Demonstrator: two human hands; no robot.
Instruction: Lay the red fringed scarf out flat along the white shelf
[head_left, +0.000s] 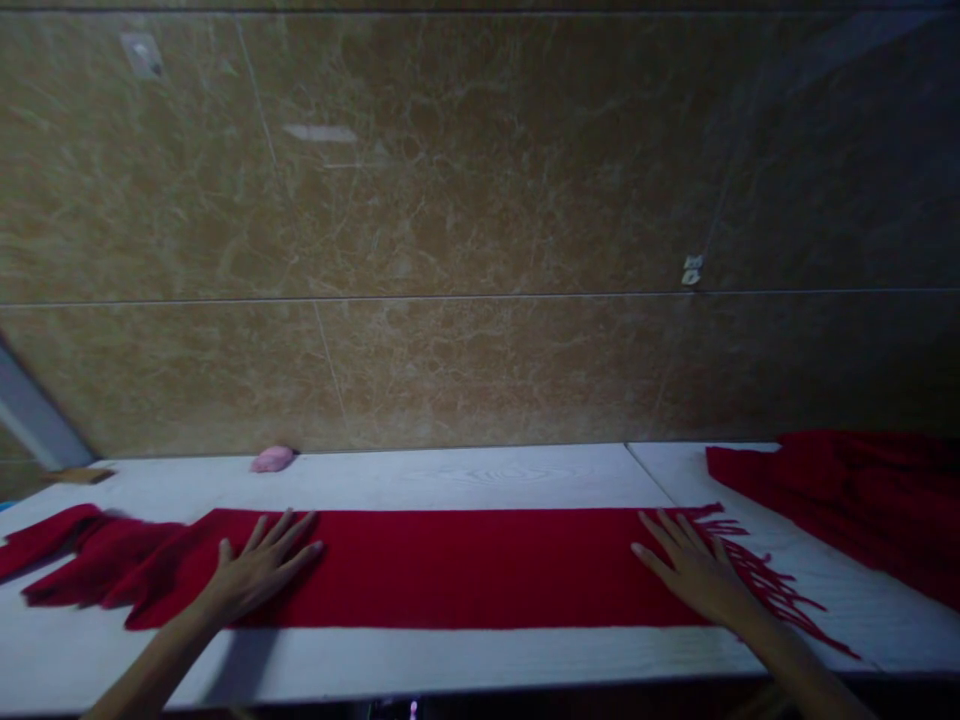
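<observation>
A long red scarf (pixel 480 570) lies stretched flat across the white table. Its left part is bunched into loose folds, and its right end has a twisted fringe spread over the tabletop. My left hand (pixel 259 568) rests on the scarf near where the folds begin, fingers spread. Close to the fringed end, my right hand (pixel 690 568) lies on the cloth with its fingers apart. Neither hand grips the fabric.
The white table (pixel 525 660) runs along a brown marbled tile wall (pixel 480 220). More red cloth (pixel 862 500) is heaped at the right. A small pink lump (pixel 273 459) sits by the wall, and a flat brown piece (pixel 81 476) lies at the far left.
</observation>
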